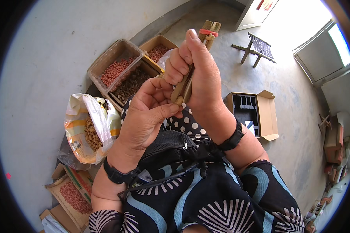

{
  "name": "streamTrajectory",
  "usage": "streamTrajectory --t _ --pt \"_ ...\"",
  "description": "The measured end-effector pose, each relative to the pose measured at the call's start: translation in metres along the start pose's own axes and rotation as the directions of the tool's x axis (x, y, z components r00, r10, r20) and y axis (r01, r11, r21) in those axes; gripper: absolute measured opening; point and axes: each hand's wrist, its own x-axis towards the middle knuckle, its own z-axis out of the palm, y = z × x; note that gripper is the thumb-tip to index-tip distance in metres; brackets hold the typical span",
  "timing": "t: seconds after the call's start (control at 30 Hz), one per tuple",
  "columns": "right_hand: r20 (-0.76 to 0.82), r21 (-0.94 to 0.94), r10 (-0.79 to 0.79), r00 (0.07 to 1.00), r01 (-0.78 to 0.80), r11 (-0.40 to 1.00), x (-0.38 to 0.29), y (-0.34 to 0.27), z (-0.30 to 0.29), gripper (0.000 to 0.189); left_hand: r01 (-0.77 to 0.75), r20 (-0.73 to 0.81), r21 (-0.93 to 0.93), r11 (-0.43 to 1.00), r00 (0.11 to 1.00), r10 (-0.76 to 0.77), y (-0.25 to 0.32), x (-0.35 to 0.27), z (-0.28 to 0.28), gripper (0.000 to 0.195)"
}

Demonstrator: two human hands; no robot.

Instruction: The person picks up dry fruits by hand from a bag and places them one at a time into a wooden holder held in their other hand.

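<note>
My right hand grips a pair of wooden sticks, bound at the far end by a red band. A small tan piece is wedged between the sticks beside that band. At their near end sits an unshelled peanut, between the two stick tips. My left hand pinches this peanut with thumb and fingers. Left of my hands, a plastic bag stands open with unshelled peanuts inside. Beyond it, a clear plastic bin contains shelled red peanuts.
A cardboard box of shells and another box of red peanuts adjoin the bin. A sack of red peanuts is at lower left. Rightward are an open cardboard box with a black insert and a folding stool.
</note>
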Motion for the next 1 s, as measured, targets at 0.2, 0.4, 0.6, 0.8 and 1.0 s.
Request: streamTrajectory --t 0.2,0.4,0.6,0.8,1.0 --pt "0.003 -0.083 -0.036 0.999 0.036 0.996 -0.0010 0.0002 0.0008 0.042 -0.032 -0.010 0.048 0.998 0.999 0.033 -0.0026 0.0000 0.0005 0.035" --pt "0.006 -0.082 -0.036 0.999 0.036 0.996 -0.0013 0.0013 -0.0009 0.043 -0.034 -0.008 0.029 0.999 0.999 0.034 -0.0052 0.0002 -0.0009 0.036" --pt "0.015 -0.065 -0.041 0.999 0.042 0.997 -0.0008 0.0030 -0.0012 0.043 -0.028 -0.015 0.014 1.000 1.000 0.028 -0.0061 0.0008 -0.0024 0.036" --pt "0.035 -0.074 -0.039 0.999 0.042 0.996 -0.0007 0.0032 -0.0033 0.043 -0.023 -0.019 0.009 1.000 1.000 0.023 -0.0077 0.0004 -0.0030 0.035" --pt "0.015 -0.127 -0.080 0.997 0.081 0.989 -0.0016 0.0018 0.0011 0.043 -0.016 -0.020 -0.063 0.998 1.000 0.014 -0.0057 -0.0003 -0.0040 0.037"
